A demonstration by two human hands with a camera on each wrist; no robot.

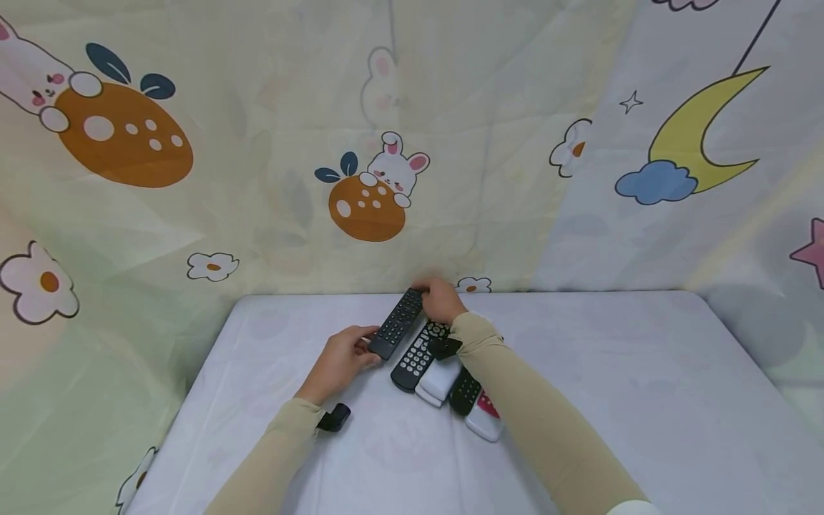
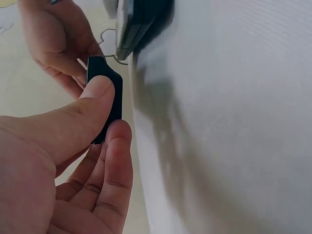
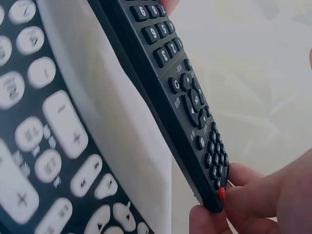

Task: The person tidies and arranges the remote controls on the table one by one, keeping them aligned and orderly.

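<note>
A slim black remote control [image 1: 395, 325] with black buttons is held by both hands, lifted at a slant over the white table. My left hand [image 1: 340, 363] pinches its near end; in the left wrist view the thumb lies on one side of that end [image 2: 117, 109] and the fingers on the other. At the far end my right hand [image 1: 441, 302] grips it, and the right wrist view shows fingertips beside its red button [image 3: 222, 193]. Just right of it lies a larger black remote with pale round buttons [image 1: 412, 366], partly hidden under the right wrist.
Right of that, a white remote-like thing [image 1: 438, 380], a dark remote [image 1: 463, 395] and a white one with a red patch [image 1: 484, 423] lie in a row, partly covered by the right sleeve. A printed cloth [image 1: 277, 179] hangs behind the table [image 1: 611, 357].
</note>
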